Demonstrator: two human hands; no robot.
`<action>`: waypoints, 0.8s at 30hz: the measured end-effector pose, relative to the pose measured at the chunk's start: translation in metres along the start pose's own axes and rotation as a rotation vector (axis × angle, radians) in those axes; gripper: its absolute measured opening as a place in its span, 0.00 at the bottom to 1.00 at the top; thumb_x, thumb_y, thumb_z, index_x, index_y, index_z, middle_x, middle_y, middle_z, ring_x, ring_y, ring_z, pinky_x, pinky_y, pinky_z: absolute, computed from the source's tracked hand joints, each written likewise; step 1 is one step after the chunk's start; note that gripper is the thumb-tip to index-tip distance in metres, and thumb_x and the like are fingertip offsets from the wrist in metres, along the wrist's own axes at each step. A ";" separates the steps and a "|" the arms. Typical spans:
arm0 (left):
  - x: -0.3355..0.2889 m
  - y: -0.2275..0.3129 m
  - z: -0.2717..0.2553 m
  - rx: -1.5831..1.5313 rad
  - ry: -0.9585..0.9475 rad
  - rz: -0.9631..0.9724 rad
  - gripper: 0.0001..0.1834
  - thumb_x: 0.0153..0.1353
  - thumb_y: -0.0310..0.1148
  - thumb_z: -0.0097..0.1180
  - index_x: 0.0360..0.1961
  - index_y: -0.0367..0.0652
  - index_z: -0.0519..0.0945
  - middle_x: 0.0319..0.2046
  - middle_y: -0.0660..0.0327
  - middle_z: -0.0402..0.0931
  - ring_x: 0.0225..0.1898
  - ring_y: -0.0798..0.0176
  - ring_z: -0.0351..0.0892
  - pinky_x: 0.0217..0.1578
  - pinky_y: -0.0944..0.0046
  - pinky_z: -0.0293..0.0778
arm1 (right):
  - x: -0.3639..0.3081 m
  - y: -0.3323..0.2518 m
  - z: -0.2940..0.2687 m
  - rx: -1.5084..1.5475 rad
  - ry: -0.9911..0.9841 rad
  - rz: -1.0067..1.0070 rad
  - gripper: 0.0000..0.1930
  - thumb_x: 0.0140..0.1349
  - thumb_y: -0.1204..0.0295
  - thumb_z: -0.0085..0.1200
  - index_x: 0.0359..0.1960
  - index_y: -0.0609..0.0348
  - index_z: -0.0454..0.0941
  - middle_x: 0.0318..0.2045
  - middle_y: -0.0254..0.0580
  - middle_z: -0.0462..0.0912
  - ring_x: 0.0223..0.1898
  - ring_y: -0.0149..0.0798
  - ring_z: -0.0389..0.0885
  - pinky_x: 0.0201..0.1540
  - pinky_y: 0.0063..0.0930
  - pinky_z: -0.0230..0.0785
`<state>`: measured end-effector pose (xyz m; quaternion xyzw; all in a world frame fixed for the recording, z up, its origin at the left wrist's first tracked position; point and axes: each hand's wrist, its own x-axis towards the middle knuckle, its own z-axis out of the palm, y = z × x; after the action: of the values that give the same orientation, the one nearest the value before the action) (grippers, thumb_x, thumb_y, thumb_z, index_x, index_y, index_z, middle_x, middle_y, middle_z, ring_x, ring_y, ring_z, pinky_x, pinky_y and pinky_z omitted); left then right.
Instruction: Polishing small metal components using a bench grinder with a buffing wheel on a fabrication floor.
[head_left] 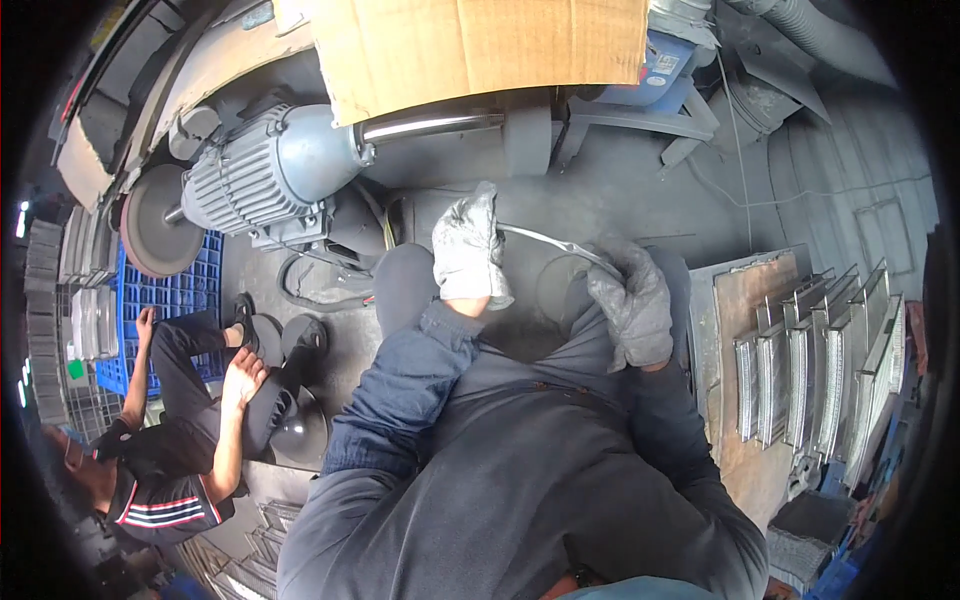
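Both my hands wear pale grey, stained work gloves. A thin, slightly curved metal piece point(545, 238) spans the gap between them, above my lap, and looks shiny along its edge. My left hand point(468, 248) is closed around its left end. At the other end, my right hand point(635, 305) grips it with the fingers curled over. Both ends of the piece are hidden inside the gloves.
Ahead stands a grey electric motor point(270, 165) with a round wheel point(162, 220) and a shiny shaft point(430, 126). A cardboard sheet point(480, 55) hangs over it. Several metal frames point(800, 370) stand on a board point(735, 350) at right. Another person point(170, 470) sits at left.
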<state>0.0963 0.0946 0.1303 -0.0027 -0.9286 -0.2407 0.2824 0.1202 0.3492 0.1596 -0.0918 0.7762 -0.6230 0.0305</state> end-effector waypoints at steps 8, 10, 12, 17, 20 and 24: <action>0.012 0.019 -0.040 -0.168 0.046 -0.103 0.24 0.55 0.20 0.57 0.55 0.43 0.79 0.32 0.55 0.75 0.34 0.49 0.77 0.35 0.52 0.74 | -0.007 -0.032 0.007 -0.020 0.015 -0.180 0.22 0.60 0.73 0.68 0.57 0.58 0.81 0.51 0.48 0.84 0.52 0.42 0.85 0.55 0.34 0.77; 0.019 0.034 -0.053 -0.523 0.144 -0.441 0.21 0.67 0.44 0.66 0.23 0.38 0.80 0.17 0.55 0.75 0.21 0.59 0.71 0.30 0.56 0.69 | -0.007 -0.041 0.008 -0.102 -0.040 -0.200 0.19 0.63 0.76 0.64 0.57 0.61 0.80 0.51 0.46 0.85 0.50 0.39 0.84 0.54 0.32 0.77; 0.019 0.037 -0.053 -0.599 0.190 -0.436 0.21 0.66 0.43 0.66 0.23 0.39 0.79 0.16 0.56 0.74 0.21 0.61 0.70 0.29 0.57 0.69 | -0.008 -0.043 0.010 -0.189 -0.093 -0.219 0.17 0.67 0.78 0.60 0.57 0.63 0.80 0.50 0.44 0.85 0.48 0.36 0.84 0.53 0.30 0.77; 0.017 0.031 -0.052 -0.573 0.312 -0.357 0.21 0.67 0.43 0.67 0.22 0.41 0.78 0.15 0.61 0.74 0.20 0.66 0.68 0.27 0.59 0.67 | -0.009 -0.037 0.017 -0.030 -0.079 -0.233 0.17 0.63 0.76 0.64 0.55 0.59 0.83 0.45 0.46 0.87 0.47 0.41 0.86 0.52 0.34 0.77; 0.015 0.023 -0.055 -0.472 0.281 -0.291 0.21 0.67 0.42 0.67 0.22 0.41 0.78 0.16 0.64 0.73 0.21 0.68 0.68 0.28 0.61 0.67 | 0.000 -0.035 0.016 -0.127 -0.100 -0.413 0.14 0.67 0.77 0.60 0.54 0.60 0.83 0.45 0.45 0.88 0.46 0.39 0.86 0.51 0.33 0.78; 0.014 0.016 -0.060 -0.409 0.098 -0.114 0.17 0.64 0.20 0.51 0.54 0.43 0.78 0.31 0.57 0.78 0.31 0.55 0.78 0.35 0.58 0.76 | 0.001 -0.032 0.021 0.144 -0.105 -0.250 0.12 0.70 0.77 0.57 0.53 0.62 0.83 0.45 0.45 0.88 0.45 0.36 0.87 0.51 0.33 0.79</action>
<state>0.1183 0.0799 0.1886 0.0040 -0.8443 -0.4395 0.3066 0.1259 0.3226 0.1861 -0.2178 0.7094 -0.6703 -0.0005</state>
